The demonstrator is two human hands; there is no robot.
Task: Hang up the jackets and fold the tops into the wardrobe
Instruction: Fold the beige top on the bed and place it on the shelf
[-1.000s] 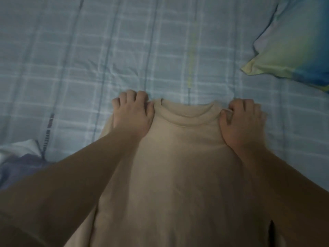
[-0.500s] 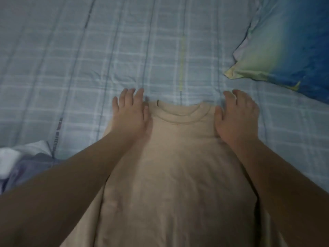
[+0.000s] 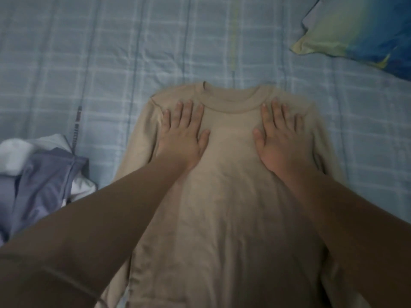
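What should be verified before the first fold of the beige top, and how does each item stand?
1. Beige top spread flat on the bed sheet, collar at the far end: ok.
2. Left hand flat, pressing beside the collar: ok.
3. Right hand flat, pressing the other side: ok.
4. Sleeve ends laid straight: cannot tell, arms hide them.
5. Hem even: cannot tell, out of frame.
6. Clothes pile and pillow lie apart from the top: ok.
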